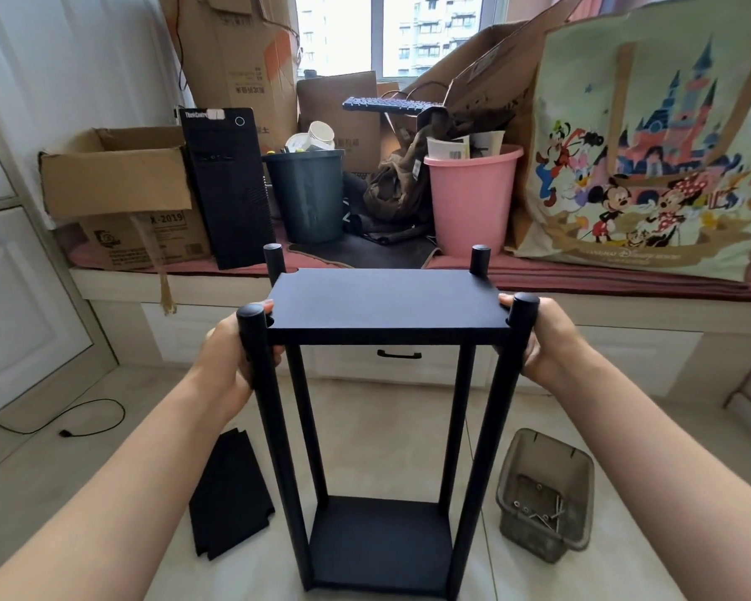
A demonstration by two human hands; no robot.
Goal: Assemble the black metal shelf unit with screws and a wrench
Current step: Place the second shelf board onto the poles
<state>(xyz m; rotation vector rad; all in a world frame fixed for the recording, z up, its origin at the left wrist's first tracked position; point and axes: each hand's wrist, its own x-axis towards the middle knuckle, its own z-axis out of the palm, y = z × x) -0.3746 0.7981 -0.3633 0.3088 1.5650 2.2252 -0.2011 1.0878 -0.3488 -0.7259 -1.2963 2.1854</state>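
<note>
The black metal shelf unit (384, 305) stands upright on the tiled floor in front of me, with several round posts, a top panel and a bottom panel (378, 540). My left hand (224, 357) grips the near left post just below the top panel. My right hand (547, 340) grips the near right post at the same height. A small clear plastic tub (543, 466) on the floor to the right holds screws and a hex wrench (547, 516). Spare black shelf panels (230, 492) lie flat on the floor to the left.
A low window bench behind the shelf carries cardboard boxes (118, 184), a black computer tower (228, 184), a dark bin (306, 193), a pink bucket (471, 197) and a big cartoon tote bag (651, 145). A black cable (61, 427) trails on the floor at left.
</note>
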